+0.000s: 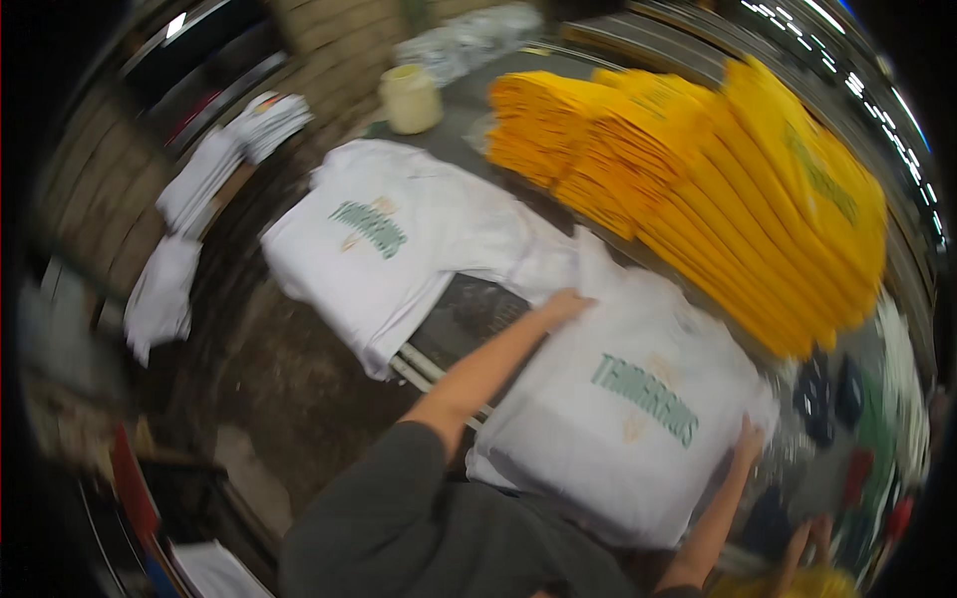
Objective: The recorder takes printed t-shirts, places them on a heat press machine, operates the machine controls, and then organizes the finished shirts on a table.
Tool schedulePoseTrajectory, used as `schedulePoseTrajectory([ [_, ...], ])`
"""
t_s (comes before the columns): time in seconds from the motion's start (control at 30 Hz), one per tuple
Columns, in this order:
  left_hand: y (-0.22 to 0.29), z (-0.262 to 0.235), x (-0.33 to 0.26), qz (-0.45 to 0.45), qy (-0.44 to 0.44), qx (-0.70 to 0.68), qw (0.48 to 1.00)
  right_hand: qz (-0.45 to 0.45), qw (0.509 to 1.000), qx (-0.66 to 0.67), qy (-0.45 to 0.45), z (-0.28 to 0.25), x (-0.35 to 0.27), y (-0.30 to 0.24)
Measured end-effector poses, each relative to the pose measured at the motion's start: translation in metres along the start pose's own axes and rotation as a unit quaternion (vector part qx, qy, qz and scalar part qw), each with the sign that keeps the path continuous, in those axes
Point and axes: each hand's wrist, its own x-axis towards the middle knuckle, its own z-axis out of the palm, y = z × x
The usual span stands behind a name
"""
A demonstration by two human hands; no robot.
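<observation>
In front of me a white T-shirt point(598, 453) with green and pale orange print lies spread on top of a stack of white shirts. My left hand point(566, 307) is closed on its left sleeve side, near the shoulder. At the opposite sleeve my right hand point(750, 439) grips the edge of the cloth, its fingers slightly blurred. A second white T-shirt point(349, 274) with the same print lies on another pile to the left, its sleeve side meeting the near pile behind my left hand.
Yellow folded shirts point(678, 169) stand in a long row behind. A cream tub point(410, 100) and a clear plastic bundle point(469, 45) sit at the far end. White folded garments point(199, 179) lie far left. Another person's hands point(805, 543) show at lower right.
</observation>
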Motion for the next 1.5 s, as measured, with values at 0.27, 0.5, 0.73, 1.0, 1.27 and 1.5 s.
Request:
schedulePoseTrajectory([
  [0.27, 0.006, 0.006, 0.023, 0.065, 0.261, -0.456, 0.848, -0.024, 0.998, 0.052, 0.008, 0.022, 0.062, 0.072],
  [0.5, -0.027, -0.025, -0.027, 0.160, 0.400, -0.241, 0.870, -0.166, 0.948, 0.051, 0.267, 0.051, 0.033, 0.029],
  [0.73, -0.049, -0.041, -0.156, 0.166, 0.305, -0.264, 0.900, -0.445, 0.891, -0.040, -0.080, 0.098, -0.181, -0.190],
  [1.0, -0.144, -0.090, -0.346, 0.083, 0.338, -0.248, 0.904, -0.508, 0.843, -0.108, -0.140, 0.125, -0.360, -0.296],
  [1.27, -0.274, -0.162, -0.562, -0.047, 0.502, -0.134, 0.853, -0.494, 0.860, -0.098, -0.082, 0.152, -0.378, -0.296],
  [1.5, -0.331, -0.206, -0.685, -0.115, 0.634, -0.199, 0.739, -0.531, 0.842, 0.096, 0.034, 0.144, -0.492, -0.400],
])
